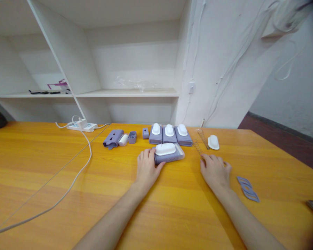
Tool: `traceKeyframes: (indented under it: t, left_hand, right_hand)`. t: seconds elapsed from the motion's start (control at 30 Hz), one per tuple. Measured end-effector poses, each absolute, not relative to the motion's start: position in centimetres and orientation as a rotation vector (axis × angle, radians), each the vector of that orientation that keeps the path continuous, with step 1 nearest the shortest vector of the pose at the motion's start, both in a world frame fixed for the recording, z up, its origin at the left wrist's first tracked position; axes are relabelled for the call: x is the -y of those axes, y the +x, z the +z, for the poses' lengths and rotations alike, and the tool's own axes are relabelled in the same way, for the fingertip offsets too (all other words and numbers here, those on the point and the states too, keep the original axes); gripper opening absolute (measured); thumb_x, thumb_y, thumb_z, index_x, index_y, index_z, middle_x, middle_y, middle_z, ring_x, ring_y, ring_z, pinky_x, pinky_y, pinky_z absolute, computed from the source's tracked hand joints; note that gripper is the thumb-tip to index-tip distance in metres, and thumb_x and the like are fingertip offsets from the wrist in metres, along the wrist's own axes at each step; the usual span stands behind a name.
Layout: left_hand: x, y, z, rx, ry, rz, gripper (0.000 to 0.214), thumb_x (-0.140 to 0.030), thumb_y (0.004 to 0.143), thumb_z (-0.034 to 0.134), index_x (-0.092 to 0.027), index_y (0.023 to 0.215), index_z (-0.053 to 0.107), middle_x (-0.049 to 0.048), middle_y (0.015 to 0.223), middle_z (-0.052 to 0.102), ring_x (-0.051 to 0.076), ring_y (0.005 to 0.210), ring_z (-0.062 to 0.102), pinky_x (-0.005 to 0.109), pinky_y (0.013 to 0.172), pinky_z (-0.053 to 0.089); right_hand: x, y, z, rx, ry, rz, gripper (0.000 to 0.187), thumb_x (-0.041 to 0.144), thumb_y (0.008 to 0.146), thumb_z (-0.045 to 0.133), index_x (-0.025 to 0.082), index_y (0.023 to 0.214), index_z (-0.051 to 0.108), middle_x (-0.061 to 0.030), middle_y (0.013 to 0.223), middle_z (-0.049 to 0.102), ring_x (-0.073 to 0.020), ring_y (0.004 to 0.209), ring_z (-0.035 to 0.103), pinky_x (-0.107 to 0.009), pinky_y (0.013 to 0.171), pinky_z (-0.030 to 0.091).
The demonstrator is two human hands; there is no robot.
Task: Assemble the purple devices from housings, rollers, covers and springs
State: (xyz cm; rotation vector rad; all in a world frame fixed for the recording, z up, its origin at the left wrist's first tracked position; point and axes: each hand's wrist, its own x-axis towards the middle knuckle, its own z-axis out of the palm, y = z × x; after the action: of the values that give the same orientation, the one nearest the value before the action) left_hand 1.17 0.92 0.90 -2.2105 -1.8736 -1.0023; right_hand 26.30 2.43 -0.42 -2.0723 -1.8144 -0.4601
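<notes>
My left hand (147, 168) grips the left end of a purple case (168, 158) lying on the table, thumb in front and fingers behind. A white oval piece with a ridged top (165, 149) sits on that case. My right hand (216, 170) is closed at the fingertips on the near end of a thin copper-coloured coil spring (197, 146). A second coil spring (203, 139) lies just beyond it, beside a loose white oval piece (213, 142). To the right of my right hand lies a flat purple slotted plate (247, 189).
Three purple cases (169, 139) with white tops stand behind the held one. Farther left are a purple shell (114, 138), a white cylinder (123, 140) and small purple parts (132, 137). A power strip (85, 126) with a trailing white cable (80, 170) lies at left.
</notes>
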Motion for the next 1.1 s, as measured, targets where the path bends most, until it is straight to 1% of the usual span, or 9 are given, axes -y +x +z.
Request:
traceKeyframes:
  t: [0.17,0.3,0.5,0.6,0.7,0.83,0.93,1.0,1.1]
  left_hand:
    - [-0.9,1.2,1.0,1.865,-2.212,-1.014,0.049,-0.041,0.078,0.061,-0.022,0.12,0.044,0.0072,0.111,0.05,0.024,0.102,0.046,0.04,0.09,0.036]
    - [-0.8,1.3,1.0,1.855,-2.21,-1.018,0.049,-0.04,0.078,0.06,-0.021,0.12,0.044,0.0079,0.111,0.05,0.025,0.102,0.047,0.041,0.089,0.036]
    - [-0.6,1.4,1.0,1.818,-2.188,-1.003,0.05,-0.038,0.078,0.06,-0.019,0.121,0.043,0.01,0.115,0.048,0.026,0.104,0.045,0.043,0.093,0.035]
    - [-0.6,1.4,1.0,1.826,-2.18,-0.989,0.051,-0.038,0.078,0.06,-0.019,0.122,0.042,0.0103,0.116,0.048,0.026,0.105,0.045,0.043,0.093,0.035]
    - [-0.6,1.5,1.2,1.82,-2.158,-0.982,0.054,-0.038,0.079,0.059,-0.018,0.125,0.041,0.012,0.118,0.047,0.028,0.107,0.044,0.045,0.094,0.035]
    - [0.1,1.8,1.9,1.586,-2.288,-0.951,0.048,-0.036,0.081,0.056,-0.02,0.125,0.043,0.0134,0.125,0.044,0.03,0.116,0.04,0.051,0.101,0.028]
    - [1.4,2.5,2.7,1.251,-2.624,-0.839,0.045,-0.039,0.082,0.054,-0.023,0.123,0.047,0.0125,0.128,0.045,0.03,0.119,0.04,0.049,0.103,0.028]
    - [2.4,3.2,3.2,1.092,-2.84,-0.741,0.05,-0.046,0.082,0.053,-0.022,0.126,0.045,0.0131,0.131,0.044,0.029,0.121,0.04,0.047,0.102,0.03]
    - [3.4,3.9,3.6,1.024,-3.018,-0.709,0.06,-0.053,0.079,0.054,-0.023,0.129,0.043,0.0124,0.133,0.043,0.029,0.12,0.041,0.044,0.102,0.032]
  right_hand:
    - [-2.2,26.3,0.2,1.728,-2.033,-0.429,0.019,0.019,0.084,0.046,0.021,0.099,0.057,-0.0066,0.093,0.059,-0.0224,0.085,0.054,-0.036,0.073,0.031]
    - [-2.4,26.6,0.2,1.539,-1.878,-0.297,0.016,0.018,0.081,0.044,0.017,0.096,0.051,-0.0098,0.094,0.055,-0.0227,0.083,0.053,-0.033,0.07,0.035]
    - [-2.8,27.5,0.1,1.188,-1.685,-0.05,0.039,0.018,0.071,0.047,0.015,0.109,0.043,-0.0065,0.085,0.051,-0.0233,0.076,0.051,-0.034,0.069,0.038]
    - [-3.0,27.6,0.1,1.025,-1.596,0.257,0.031,0.02,0.066,0.05,0.018,0.097,0.051,-0.0025,0.076,0.049,-0.0211,0.07,0.048,-0.035,0.067,0.037]
    - [-3.0,26.8,0.1,0.924,-1.406,0.597,0.023,0.023,0.063,0.054,0.019,0.086,0.055,0.0009,0.068,0.048,-0.0166,0.059,0.046,-0.032,0.059,0.038]
    - [-2.7,25.0,0.3,0.95,-1.182,0.825,0.022,0.039,0.068,0.059,0.02,0.076,0.053,0.0032,0.065,0.049,-0.0124,0.054,0.049,-0.028,0.054,0.043]
    - [-2.4,24.1,0.5,0.895,-1.056,0.948,0.028,0.047,0.074,0.06,0.02,0.073,0.052,0.0075,0.055,0.042,-0.0075,0.042,0.04,-0.021,0.041,0.034]
    - [-2.2,23.9,0.7,0.852,-0.999,1.029,0.031,0.05,0.076,0.059,0.02,0.073,0.053,0.009,0.05,0.038,-0.006,0.036,0.033,-0.019,0.036,0.027]
    - [-1.6,23.5,1.2,0.83,-0.964,1.178,0.03,0.049,0.078,0.06,0.019,0.073,0.055,0.0084,0.049,0.039,-0.0069,0.039,0.038,-0.02,0.04,0.035]
